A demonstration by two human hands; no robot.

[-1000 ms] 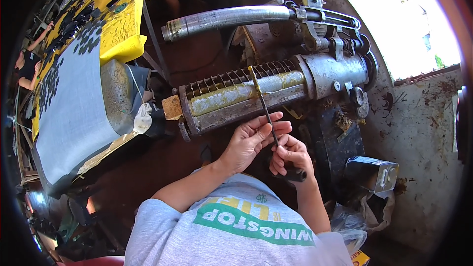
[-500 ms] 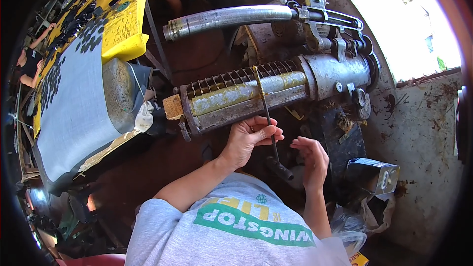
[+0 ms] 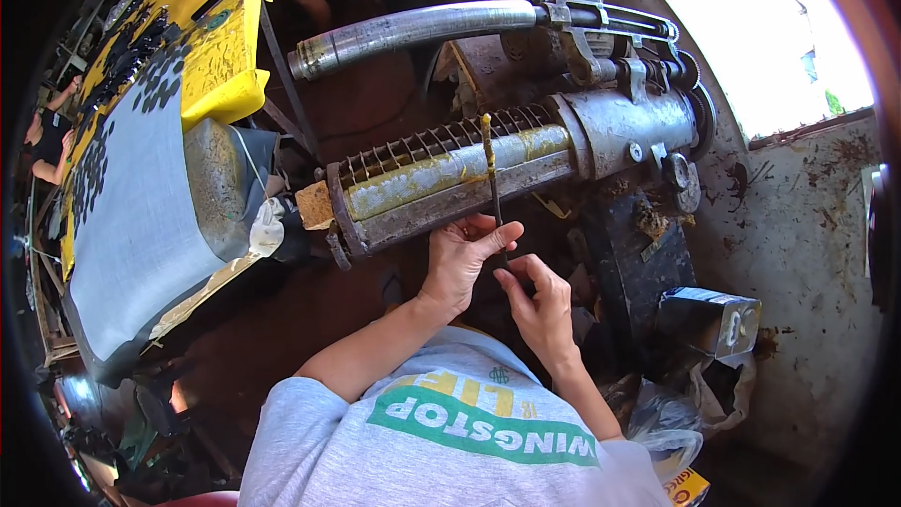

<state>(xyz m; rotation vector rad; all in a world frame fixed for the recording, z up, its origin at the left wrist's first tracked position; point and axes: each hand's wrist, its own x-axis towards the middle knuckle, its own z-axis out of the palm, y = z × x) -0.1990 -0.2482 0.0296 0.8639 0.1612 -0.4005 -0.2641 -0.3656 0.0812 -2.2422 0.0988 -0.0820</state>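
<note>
A thin dark rod (image 3: 495, 190) stands nearly upright in front of the machine's roller (image 3: 432, 178), its upper end coated in yellow residue. My left hand (image 3: 457, 258) has its thumb across the rod and its fingers curled behind, just below the metal trough edge. Lower down, my right hand (image 3: 540, 305) pinches the rod between thumb and fingers. The rod's lower end is hidden behind that hand. Yellowish residue also smears the roller, and a row of curved metal wires (image 3: 404, 152) runs along its far side.
Above the roller extends a shiny curved metal arm (image 3: 413, 33). A tan block (image 3: 313, 206) sits at the roller's left end. Further left stands a table with a grey sheet (image 3: 131, 216) and yellow cover (image 3: 225, 66). A metal can (image 3: 709, 319) stands to the right, by the wall.
My right hand has come in leftward and closed on the rod's lower part. The rod stands a little more upright, and the cross-piece at its lower end is no longer visible.
</note>
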